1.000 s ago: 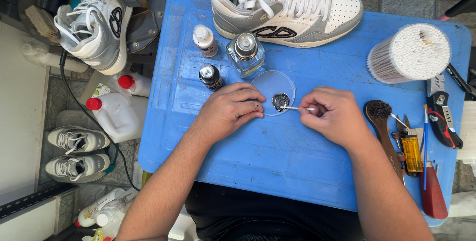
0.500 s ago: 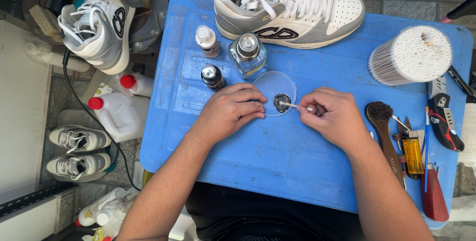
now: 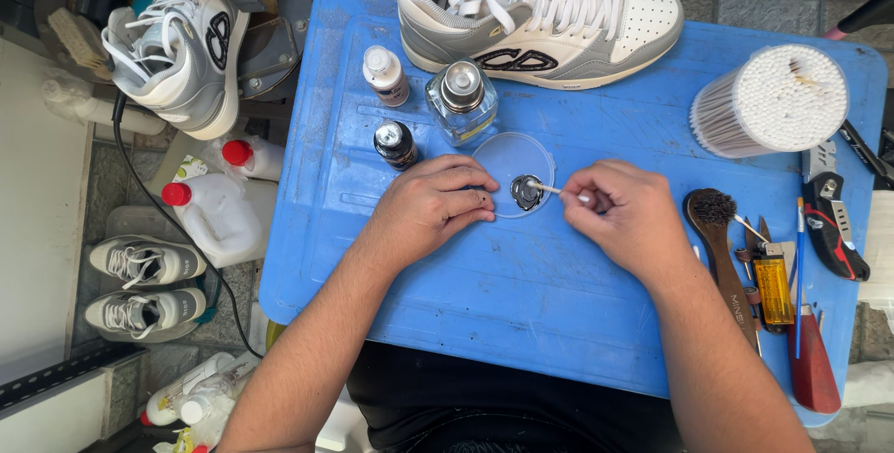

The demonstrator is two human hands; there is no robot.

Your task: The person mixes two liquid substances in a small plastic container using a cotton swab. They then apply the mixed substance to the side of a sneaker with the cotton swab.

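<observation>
A clear round lid lies on the blue table top with a grey-black blob of paint on it. My left hand rests on the lid's left edge and steadies it. My right hand pinches a cotton swab whose tip sits in the paint. Behind the lid stand a clear glass bottle, a small dark bottle and a small white-capped bottle. A grey and white high-top sneaker lies at the table's far edge.
A tub of cotton swabs stands at the right. A brush, lighter, thin paintbrush and cutters lie along the right edge. Left of the table are a second sneaker, red-capped jugs and a pair of shoes.
The swab tip has shifted slightly within the paint blob as my right hand stirs. My left hand stays on the lid. The view moved a little.
</observation>
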